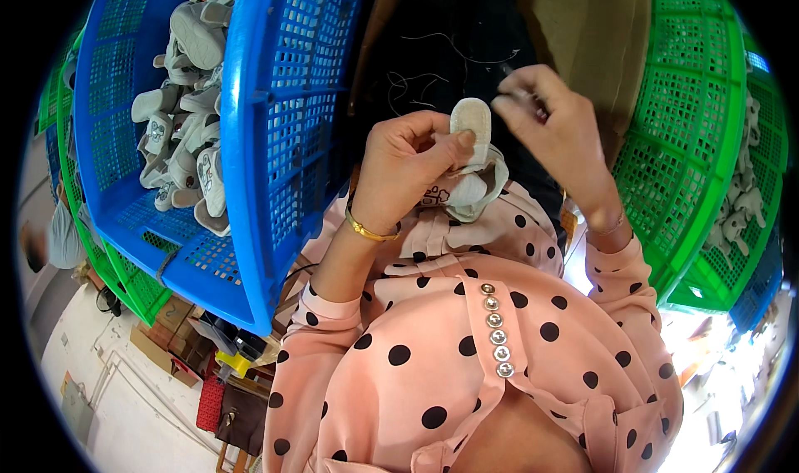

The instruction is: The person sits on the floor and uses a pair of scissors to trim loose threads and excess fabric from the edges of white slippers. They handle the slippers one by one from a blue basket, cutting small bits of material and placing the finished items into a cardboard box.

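Note:
My left hand (pixel 412 161) pinches a small white baby shoe (pixel 481 194) over my lap, thumb pressed on its upright pale flap (pixel 472 123). A dark outline drawing shows on the shoe's side below my fingers. Just right of the shoe, and apart from it, my right hand (pixel 562 123) is raised with its fingers curled together. Something small, dark and shiny shows between those fingers, too blurred to name. Loose pale threads (pixel 454 47) lie on the dark cloth beyond my hands.
On the left stands a blue plastic basket (pixel 237 140) heaped with similar small white shoes (pixel 196 115). A green plastic basket (pixel 687 123) is close on the right, with more white pieces (pixel 736 211) in another green basket behind it. Brown cardboard (pixel 595 23) lies beyond my right hand.

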A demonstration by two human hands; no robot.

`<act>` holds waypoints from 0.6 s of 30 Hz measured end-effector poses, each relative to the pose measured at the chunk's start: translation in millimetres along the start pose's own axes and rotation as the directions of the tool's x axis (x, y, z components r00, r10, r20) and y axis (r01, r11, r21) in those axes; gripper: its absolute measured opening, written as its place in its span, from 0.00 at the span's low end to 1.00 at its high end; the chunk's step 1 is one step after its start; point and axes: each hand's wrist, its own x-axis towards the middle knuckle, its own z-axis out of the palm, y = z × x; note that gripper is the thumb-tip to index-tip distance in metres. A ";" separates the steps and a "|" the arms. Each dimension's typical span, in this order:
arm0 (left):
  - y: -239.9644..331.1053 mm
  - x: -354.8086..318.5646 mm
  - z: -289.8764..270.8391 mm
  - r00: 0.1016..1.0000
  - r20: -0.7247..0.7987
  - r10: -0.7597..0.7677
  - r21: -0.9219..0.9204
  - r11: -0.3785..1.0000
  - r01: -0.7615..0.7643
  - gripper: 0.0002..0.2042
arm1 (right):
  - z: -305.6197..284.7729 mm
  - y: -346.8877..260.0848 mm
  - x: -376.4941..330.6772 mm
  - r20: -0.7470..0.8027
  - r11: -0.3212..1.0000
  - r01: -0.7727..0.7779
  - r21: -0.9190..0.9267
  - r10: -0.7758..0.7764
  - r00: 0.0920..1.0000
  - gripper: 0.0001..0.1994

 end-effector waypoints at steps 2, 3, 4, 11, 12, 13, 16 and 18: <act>-0.1 1.1 1.5 1.000 0.011 0.000 0.003 1.000 0.000 0.05 | 7.4 5.8 -3.3 0.103 0.992 0.126 -0.030 -0.123 0.987 0.09; 0.9 2.0 3.0 1.000 0.007 0.001 0.009 1.000 -0.001 0.06 | 8.2 6.3 -1.5 0.071 0.985 0.126 -0.120 -0.118 0.990 0.08; 1.8 1.7 2.8 1.000 -0.003 0.001 0.019 1.000 -0.001 0.08 | 10.4 7.3 0.5 0.040 0.972 0.125 -0.201 -0.119 0.992 0.07; 2.4 15.4 -17.6 0.994 -0.108 -0.009 -0.011 1.000 0.008 0.09 | -2.8 13.9 0.4 0.310 0.971 -0.186 0.152 0.132 0.942 0.16; 1.8 18.1 -19.2 0.997 -0.076 -0.027 -0.043 0.999 0.024 0.09 | -4.6 6.7 -1.1 0.466 0.964 -0.182 0.193 0.073 0.882 0.14; 1.5 20.7 -20.5 0.998 -0.040 -0.045 -0.075 0.996 0.042 0.08 | -2.6 3.5 -3.4 0.502 0.954 -0.244 0.175 0.127 0.855 0.14; -4.4 24.2 -23.7 0.997 0.003 -0.072 -0.121 0.990 0.072 0.09 | 5.1 11.5 -7.5 0.516 0.920 -0.310 0.240 0.150 0.844 0.12; -9.2 23.9 -24.9 0.996 0.005 -0.089 -0.141 0.986 0.089 0.09 | 10.4 14.7 -10.4 0.475 0.921 -0.267 0.284 0.107 0.874 0.12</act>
